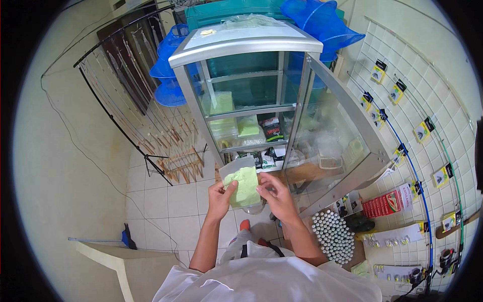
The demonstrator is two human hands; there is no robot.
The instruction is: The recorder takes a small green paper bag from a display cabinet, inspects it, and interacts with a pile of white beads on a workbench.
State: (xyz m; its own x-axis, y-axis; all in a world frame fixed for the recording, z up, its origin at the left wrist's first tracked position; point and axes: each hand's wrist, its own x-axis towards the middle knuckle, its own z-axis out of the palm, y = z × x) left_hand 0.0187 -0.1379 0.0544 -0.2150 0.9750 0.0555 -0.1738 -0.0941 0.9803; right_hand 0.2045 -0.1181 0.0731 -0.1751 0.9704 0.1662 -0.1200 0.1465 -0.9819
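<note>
My left hand point(220, 200) grips the left side of a clear plastic bag point(238, 165) of pale green, dough-like or powdery material point(243, 188), thumb on top. My right hand point(278, 198) pinches the bag's right edge between thumb and fingers. The contents look flattened, with a ragged upper left edge. Straight ahead stands an aluminium-framed glass cabinet point(245, 47), its glass door point(332, 124) swung out to the right. On a shelf inside lie similar pale green bags point(249, 125) and a black and red packet point(272, 130).
Fishing rods point(409, 151) and small yellow packets point(423, 130) line a wire grid at right. Many white-topped cylinders point(332, 236) stand below the door. Blue mesh fish traps point(171, 68) hang beside the cabinet. At left are a black rack point(113, 117) and wooden-handled items point(177, 147).
</note>
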